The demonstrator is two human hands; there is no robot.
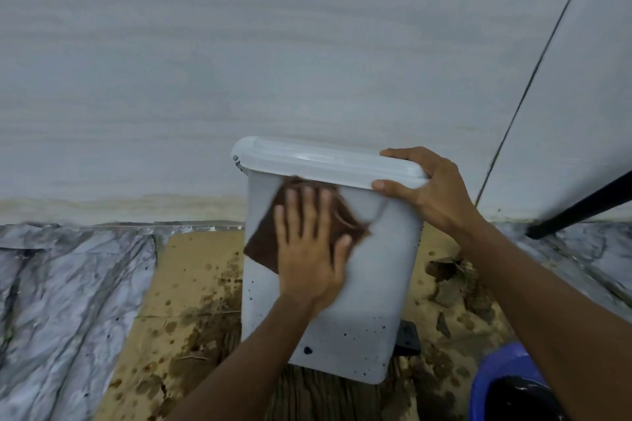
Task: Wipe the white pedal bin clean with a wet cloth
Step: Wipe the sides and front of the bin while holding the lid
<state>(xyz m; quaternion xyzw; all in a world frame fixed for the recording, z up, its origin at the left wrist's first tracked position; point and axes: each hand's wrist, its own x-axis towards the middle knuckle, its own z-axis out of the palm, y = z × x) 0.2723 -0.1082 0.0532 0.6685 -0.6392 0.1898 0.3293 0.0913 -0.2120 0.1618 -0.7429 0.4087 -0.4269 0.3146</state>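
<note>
Blue basin [496, 372], dark inside, sits at the lower right corner, just beside the right forearm. Ahead of it the white pedal bin [369, 301] stands upright on stained, wet-spotted cardboard [184, 284] laid on the floor, close to a pale wall [239, 44]. The left hand [309, 249] lies flat on the upper part of the bin's near face, fingers straight and spread, no grip closed, pressing a brown cloth [261, 249] against the plastic. The right hand [427, 188] has its grip clamped on the right end of the closed lid [307, 161], thumb on the front rim and fingers over the top. Dark specks dot the bin's lower face. A black pedal [408, 338] juts out at its base on the right. Crumpled grey plastic sheeting [68, 284] covers the floor to the left.
</note>
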